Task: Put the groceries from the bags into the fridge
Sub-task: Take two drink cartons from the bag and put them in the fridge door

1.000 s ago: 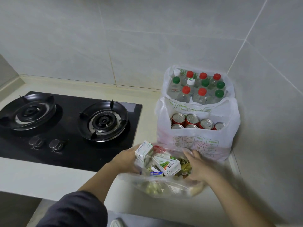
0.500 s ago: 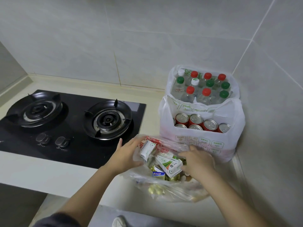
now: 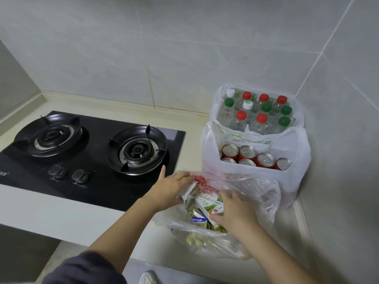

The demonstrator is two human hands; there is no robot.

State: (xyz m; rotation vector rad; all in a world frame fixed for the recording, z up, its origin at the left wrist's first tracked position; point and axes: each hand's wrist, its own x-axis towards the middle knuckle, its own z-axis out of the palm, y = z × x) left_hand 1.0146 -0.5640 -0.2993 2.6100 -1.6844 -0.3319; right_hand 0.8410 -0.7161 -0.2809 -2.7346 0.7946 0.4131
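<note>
On the tabletop (image 3: 191, 128), the left hand (image 3: 170, 189) is gripping the clear bag (image 3: 260, 193) by its rim while the right hand (image 3: 235, 212) is clutching a small carton (image 3: 208, 208) inside.

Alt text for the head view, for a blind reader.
A person's left hand and right hand reach into a clear bag of small cartons on a counter. Behind it stand a bag of cans and a bag of bottles; a gas stove sits to its left.

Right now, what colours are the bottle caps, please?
Bottle caps: red, green, white; head view.
</note>
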